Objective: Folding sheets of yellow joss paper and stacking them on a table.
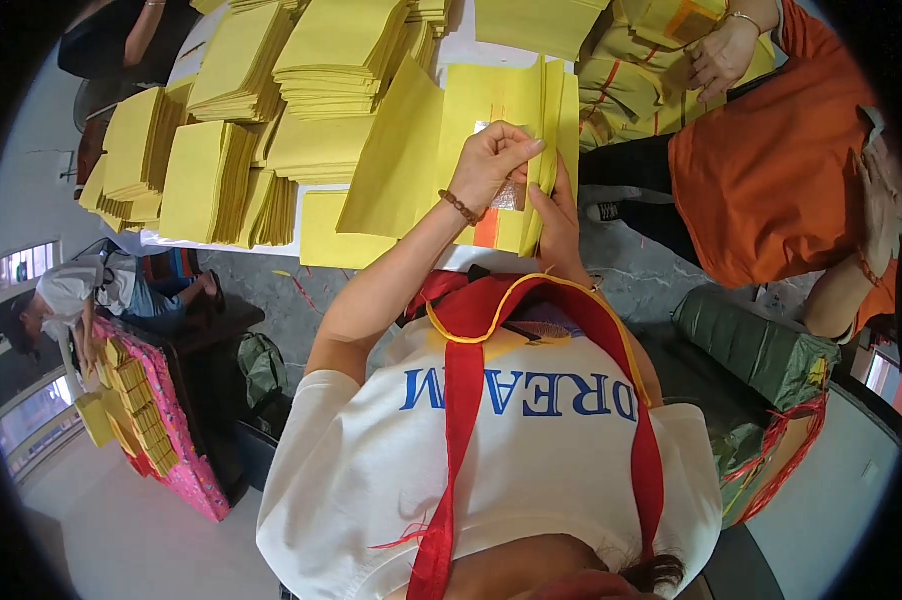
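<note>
Yellow sheets (537, 108) lie directly under the left hand (498, 162), its thumb and fingertips bunched near their right edge; whether they pinch it I cannot tell. The right hand (558, 225) grasps that edge. Paper stacks (203, 185) stand left of the sheets.

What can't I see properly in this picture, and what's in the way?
Head view: part of the shiny patch, covered by the left hand.
Head view: the far end of the top yellow sheet, cut off by the upper edge.
Head view: the head of the person in the orange shirt, lost past the dark rim.
Head view: the small yellow bundles, too tiny to count.
</note>
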The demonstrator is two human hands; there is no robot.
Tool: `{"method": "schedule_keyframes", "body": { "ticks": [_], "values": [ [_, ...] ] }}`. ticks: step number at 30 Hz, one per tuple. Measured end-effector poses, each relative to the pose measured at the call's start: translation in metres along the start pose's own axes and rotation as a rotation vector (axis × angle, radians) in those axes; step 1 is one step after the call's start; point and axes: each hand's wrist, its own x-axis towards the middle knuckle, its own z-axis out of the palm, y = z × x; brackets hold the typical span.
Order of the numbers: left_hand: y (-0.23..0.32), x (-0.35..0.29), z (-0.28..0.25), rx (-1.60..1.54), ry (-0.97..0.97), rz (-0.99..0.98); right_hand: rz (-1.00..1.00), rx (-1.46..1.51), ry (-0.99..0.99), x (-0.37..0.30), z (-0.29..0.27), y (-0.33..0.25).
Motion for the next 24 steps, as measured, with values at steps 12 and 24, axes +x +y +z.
{"method": "schedule_keyframes", "body": {
  "ticks": [12,24],
  "values": [
    [0.005,-0.001,0.007,0.077,-0.044,0.018,-0.009,0.058,-0.008,0.001,-0.008,0.008],
    [-0.001,-0.003,0.004,0.049,0.004,0.029,0.011,0.106,-0.021,0.002,-0.009,0.007]
  ]
}}
